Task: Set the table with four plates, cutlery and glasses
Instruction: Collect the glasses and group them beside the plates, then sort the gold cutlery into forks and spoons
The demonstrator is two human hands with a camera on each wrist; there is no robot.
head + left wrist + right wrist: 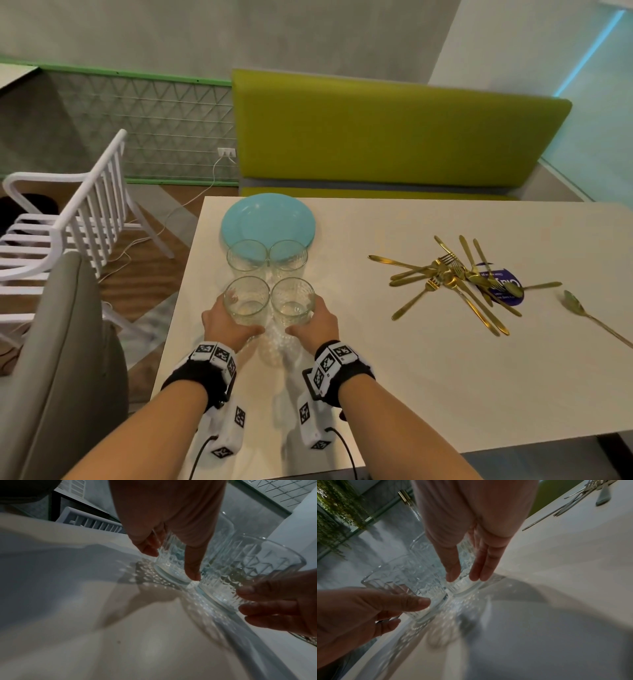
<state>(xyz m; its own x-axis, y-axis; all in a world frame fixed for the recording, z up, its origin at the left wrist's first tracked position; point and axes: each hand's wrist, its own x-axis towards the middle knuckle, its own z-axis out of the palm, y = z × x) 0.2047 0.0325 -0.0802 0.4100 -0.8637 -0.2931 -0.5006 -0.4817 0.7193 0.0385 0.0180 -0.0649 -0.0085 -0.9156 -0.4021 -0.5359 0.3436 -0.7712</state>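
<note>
Left hand (228, 322) and right hand (313, 325) each grasped one glass, left glass (246, 301) and right glass (293, 301), fingers (193, 566) wrapped low on the cut-pattern walls. Both glasses stood at the near counter (411, 359) edge, seemingly just touching it; two more glasses (267, 257) behind, then the plate (267, 216). Cutlery (459, 277) lay well apart. Judged: rigid, brittle, light; patterned wall aids grip, so hold mid-body, avoid clinking.
</note>
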